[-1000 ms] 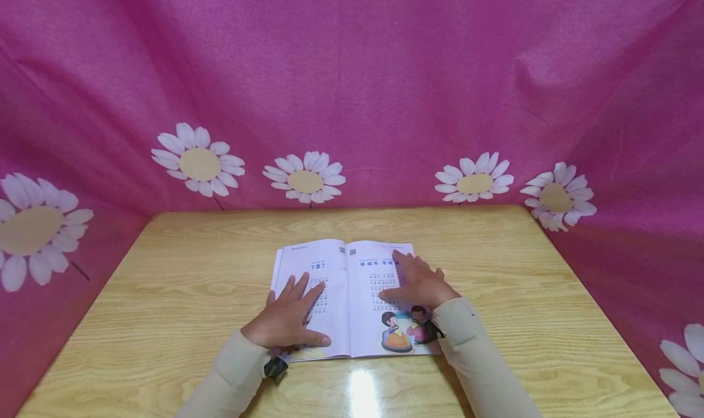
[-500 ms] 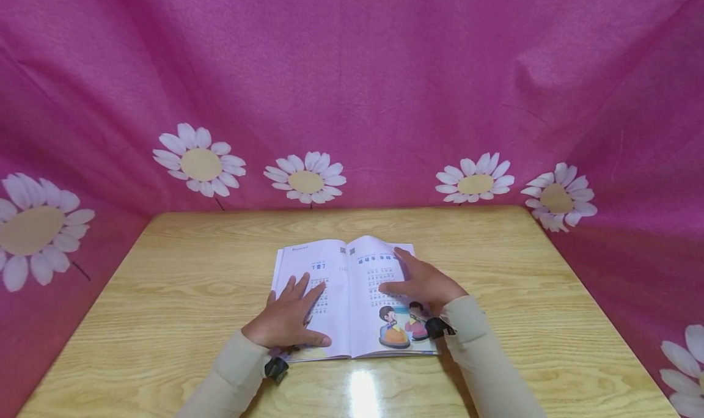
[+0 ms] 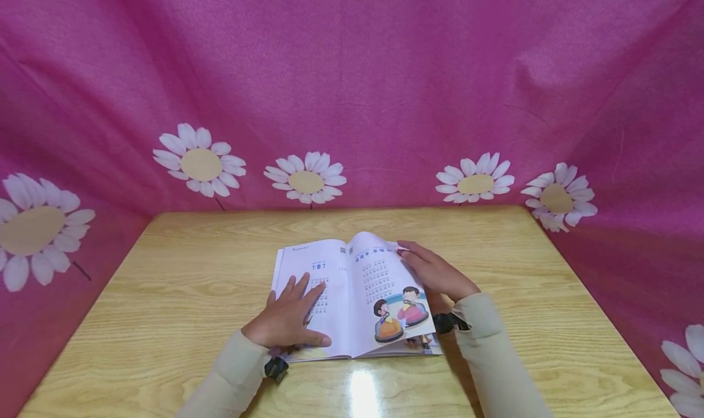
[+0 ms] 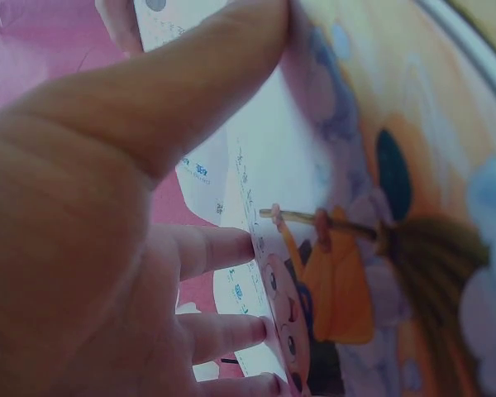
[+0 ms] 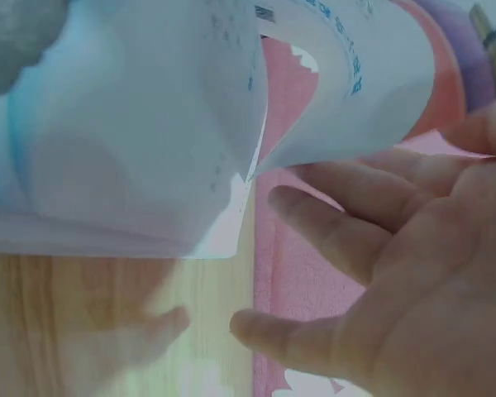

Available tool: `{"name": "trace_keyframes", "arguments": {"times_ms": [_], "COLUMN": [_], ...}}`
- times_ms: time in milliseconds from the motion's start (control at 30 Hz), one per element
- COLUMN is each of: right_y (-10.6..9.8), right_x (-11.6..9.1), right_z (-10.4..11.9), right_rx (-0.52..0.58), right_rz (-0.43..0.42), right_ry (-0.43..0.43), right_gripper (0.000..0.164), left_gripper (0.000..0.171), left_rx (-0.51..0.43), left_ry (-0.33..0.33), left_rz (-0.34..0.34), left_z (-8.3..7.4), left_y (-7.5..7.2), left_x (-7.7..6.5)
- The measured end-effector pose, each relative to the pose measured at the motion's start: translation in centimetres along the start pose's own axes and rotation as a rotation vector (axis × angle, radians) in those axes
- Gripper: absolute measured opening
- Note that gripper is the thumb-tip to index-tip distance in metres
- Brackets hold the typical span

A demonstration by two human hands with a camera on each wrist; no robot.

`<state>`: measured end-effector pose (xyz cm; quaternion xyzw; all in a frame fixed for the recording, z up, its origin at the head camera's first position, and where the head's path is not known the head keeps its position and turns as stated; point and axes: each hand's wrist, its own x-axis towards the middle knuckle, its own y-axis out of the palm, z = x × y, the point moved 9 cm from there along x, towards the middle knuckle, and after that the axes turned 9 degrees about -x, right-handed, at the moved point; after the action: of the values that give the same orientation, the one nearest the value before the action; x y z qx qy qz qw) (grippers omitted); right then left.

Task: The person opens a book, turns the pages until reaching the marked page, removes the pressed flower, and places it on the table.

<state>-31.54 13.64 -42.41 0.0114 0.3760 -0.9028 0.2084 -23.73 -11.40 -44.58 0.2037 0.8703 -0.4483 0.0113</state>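
Observation:
An open picture book [image 3: 330,256] lies on the wooden table in the head view. My left hand [image 3: 286,320] rests on its left page with the fingers spread; the left wrist view shows the thumb over a drawing of a child with a broom [image 4: 339,281]. At the upper right, my right hand [image 3: 440,274] pinches the outer edge of the right page [image 3: 379,283], which bows up off the pages below. In the right wrist view this lifted page [image 5: 388,83] curls between thumb and index finger, the other fingers stretched out beneath.
The table [image 3: 209,259] has light wood grain, with a bright glare spot near its front. Behind and beside it hangs a pink cloth [image 3: 385,100] with large white daisies. Small black devices sit at both wrists, one under the right sleeve [image 3: 484,320].
My right hand has shifted slightly right, and the right page has risen into a curve, showing part of the page beneath. The left hand has stayed in place.

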Motion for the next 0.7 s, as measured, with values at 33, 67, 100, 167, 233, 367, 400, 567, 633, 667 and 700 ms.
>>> {"name": "trace_keyframes", "arguments": {"times_ms": [33,67,100,167,233,367,400,567,633,667,700], "right_y": [-0.2,-0.4,-0.6,-0.9,-1.0,-1.1,-1.1,-1.5,-1.6,-1.5,-1.4], "right_x": [-0.1,-0.1,-0.2,-0.3,-0.4,-0.6,-0.7,-1.1,-1.3,-1.3,-1.4], "right_z": [0.1,0.3,0.5,0.9,1.3,1.8,2.0,3.4,4.2,4.5,4.9], "right_rx": [0.010,0.028,0.047,0.081,0.094,0.089,0.077,0.004,-0.020,-0.034,-0.056], "right_rz": [-0.011,-0.018,-0.021,-0.018,-0.008,0.005,0.004,-0.050,-0.088,-0.102,-0.114], "right_ry": [-0.011,-0.032,-0.051,-0.100,-0.143,-0.187,-0.190,-0.228,-0.244,-0.246,-0.250], "right_gripper": [0.053,0.050,0.048,0.046,0.048,0.062,0.065,0.077,0.083,0.086,0.088], "left_gripper": [0.106,0.106,0.106,0.106,0.107,0.106,0.106,0.106,0.107,0.107,0.107], "left_rx": [0.004,0.009,0.012,0.018,0.024,0.019,0.019,0.014,0.010,0.006,0.004], "left_ry": [-0.005,-0.010,-0.015,-0.022,-0.026,-0.015,-0.013,-0.007,-0.007,-0.004,-0.001], "left_rz": [0.001,0.001,0.001,0.000,-0.001,-0.001,0.000,0.000,0.000,-0.001,-0.003], "left_z": [0.1,0.1,0.1,0.2,0.3,0.3,0.2,0.1,0.0,0.0,-0.2], "left_y": [0.0,0.1,0.1,0.1,0.1,0.2,0.2,0.1,0.0,0.0,-0.1], "left_x": [0.0,0.1,0.1,0.1,0.2,0.2,0.1,0.1,0.1,0.1,0.1]}}
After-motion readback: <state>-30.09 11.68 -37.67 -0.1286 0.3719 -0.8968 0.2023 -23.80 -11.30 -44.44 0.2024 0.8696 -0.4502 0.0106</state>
